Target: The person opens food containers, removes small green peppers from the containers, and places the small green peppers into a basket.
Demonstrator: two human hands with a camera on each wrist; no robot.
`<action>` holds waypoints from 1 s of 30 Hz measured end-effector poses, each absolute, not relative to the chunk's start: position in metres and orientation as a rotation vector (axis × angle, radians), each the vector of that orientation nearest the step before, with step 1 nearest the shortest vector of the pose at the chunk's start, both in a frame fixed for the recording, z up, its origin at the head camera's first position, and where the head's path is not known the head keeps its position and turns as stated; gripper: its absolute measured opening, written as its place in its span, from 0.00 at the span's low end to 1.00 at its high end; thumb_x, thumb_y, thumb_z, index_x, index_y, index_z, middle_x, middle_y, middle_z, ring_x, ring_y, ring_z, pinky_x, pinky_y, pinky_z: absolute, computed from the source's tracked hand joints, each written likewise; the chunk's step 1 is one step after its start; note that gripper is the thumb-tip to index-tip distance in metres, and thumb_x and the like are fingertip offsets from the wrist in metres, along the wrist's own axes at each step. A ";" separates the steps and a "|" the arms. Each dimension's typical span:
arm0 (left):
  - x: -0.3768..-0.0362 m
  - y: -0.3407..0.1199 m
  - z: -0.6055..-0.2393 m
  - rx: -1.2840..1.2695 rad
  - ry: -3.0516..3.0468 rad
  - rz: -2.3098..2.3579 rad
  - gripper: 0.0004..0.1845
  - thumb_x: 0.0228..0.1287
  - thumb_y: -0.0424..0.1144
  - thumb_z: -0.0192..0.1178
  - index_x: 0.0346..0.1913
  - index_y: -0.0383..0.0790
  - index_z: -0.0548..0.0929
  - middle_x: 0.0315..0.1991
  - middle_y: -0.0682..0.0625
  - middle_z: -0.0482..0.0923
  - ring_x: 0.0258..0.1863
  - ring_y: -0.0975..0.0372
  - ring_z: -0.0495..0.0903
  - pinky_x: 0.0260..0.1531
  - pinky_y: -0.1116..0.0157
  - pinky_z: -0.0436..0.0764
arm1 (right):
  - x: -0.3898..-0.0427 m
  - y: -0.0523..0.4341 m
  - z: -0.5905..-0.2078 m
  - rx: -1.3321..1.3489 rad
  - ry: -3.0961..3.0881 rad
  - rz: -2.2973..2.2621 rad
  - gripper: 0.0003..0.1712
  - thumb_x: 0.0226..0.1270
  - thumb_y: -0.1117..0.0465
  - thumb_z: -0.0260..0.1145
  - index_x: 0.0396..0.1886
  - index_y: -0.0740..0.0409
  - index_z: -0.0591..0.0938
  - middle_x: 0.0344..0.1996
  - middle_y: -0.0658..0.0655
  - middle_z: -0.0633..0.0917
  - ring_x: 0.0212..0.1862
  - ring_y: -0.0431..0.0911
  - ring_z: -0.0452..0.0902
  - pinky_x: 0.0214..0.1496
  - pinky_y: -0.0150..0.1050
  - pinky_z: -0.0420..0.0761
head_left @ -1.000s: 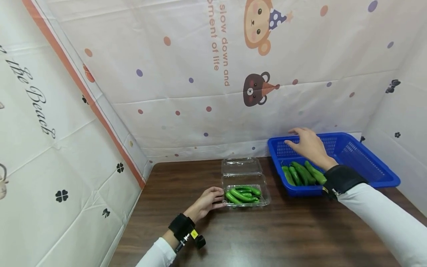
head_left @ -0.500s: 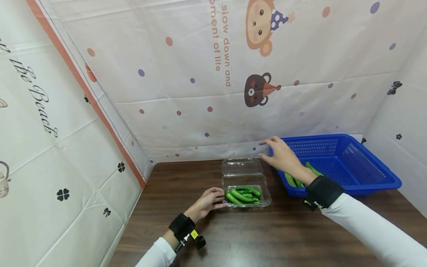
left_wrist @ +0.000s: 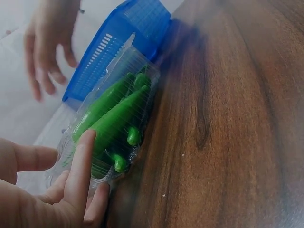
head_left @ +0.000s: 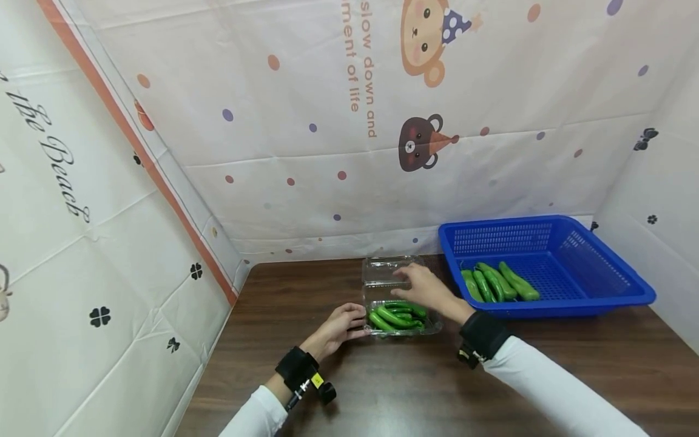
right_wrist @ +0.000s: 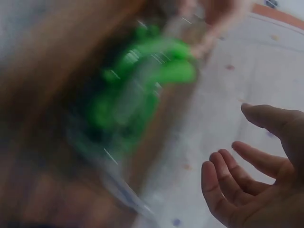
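Note:
A clear plastic clamshell box (head_left: pixel 435 325) stands on the wooden table, its lid (head_left: pixel 377 267) folded back toward the wall. Several green chili peppers (head_left: pixel 394 321) lie in its base. My left hand (head_left: pixel 340 328) touches the box's left end; in the left wrist view its fingers (left_wrist: pixel 80 183) extend against the clear wall. Above the box, near the lid, hovers my right hand (head_left: pixel 428 290), holding nothing. The right wrist view shows that hand (right_wrist: pixel 259 178) with its fingers apart and loosely bent, while the box and peppers behind are blurred.
A blue plastic basket (head_left: pixel 592 305) stands to the right of the box, close to the back wall. Several green peppers (head_left: pixel 505 284) lie in its left part. A printed white cloth (head_left: pixel 306 139) hangs behind and at both sides of the brown table (head_left: pixel 393 382).
My right hand has moved left from over the blue basket to above the clear box, empty throughout. The peppers in the basket show again. My left hand has stayed at the box's left end.

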State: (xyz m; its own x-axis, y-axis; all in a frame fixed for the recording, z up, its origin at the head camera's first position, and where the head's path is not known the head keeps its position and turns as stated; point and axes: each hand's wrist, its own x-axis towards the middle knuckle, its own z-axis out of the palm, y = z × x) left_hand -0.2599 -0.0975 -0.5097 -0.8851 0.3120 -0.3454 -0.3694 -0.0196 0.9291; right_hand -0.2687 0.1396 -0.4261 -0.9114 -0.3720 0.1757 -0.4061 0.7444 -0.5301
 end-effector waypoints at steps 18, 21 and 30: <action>-0.260 -0.095 -0.512 -0.045 1.778 1.967 0.13 0.79 0.36 0.53 0.58 0.32 0.73 0.60 0.38 0.72 0.58 0.52 0.76 0.57 0.58 0.89 | -0.266 0.107 -0.474 0.690 -3.096 0.755 0.20 0.52 0.60 0.83 0.43 0.63 0.87 0.30 0.51 0.80 0.34 0.42 0.71 0.33 0.34 0.75; -0.259 -0.096 -0.513 -0.041 1.787 1.964 0.14 0.79 0.36 0.53 0.59 0.31 0.73 0.60 0.38 0.72 0.59 0.51 0.76 0.57 0.57 0.89 | -0.265 0.108 -0.476 0.652 -3.109 0.787 0.21 0.52 0.61 0.82 0.45 0.62 0.86 0.31 0.51 0.82 0.34 0.42 0.72 0.33 0.34 0.76; -0.258 -0.099 -0.513 -0.019 1.810 1.951 0.16 0.79 0.38 0.53 0.60 0.30 0.72 0.62 0.36 0.71 0.62 0.48 0.75 0.58 0.57 0.88 | -0.264 0.114 -0.476 0.663 -3.078 0.875 0.19 0.55 0.65 0.80 0.45 0.61 0.84 0.29 0.51 0.82 0.30 0.41 0.73 0.30 0.33 0.74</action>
State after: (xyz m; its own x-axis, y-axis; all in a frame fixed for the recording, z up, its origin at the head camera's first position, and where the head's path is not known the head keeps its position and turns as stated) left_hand -0.2576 -0.0986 -0.5126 -0.8867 0.3296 -0.3242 -0.3480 -0.0144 0.9374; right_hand -0.2638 0.1142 -0.4765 -0.9100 -0.4145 -0.0103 -0.3471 0.7752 -0.5279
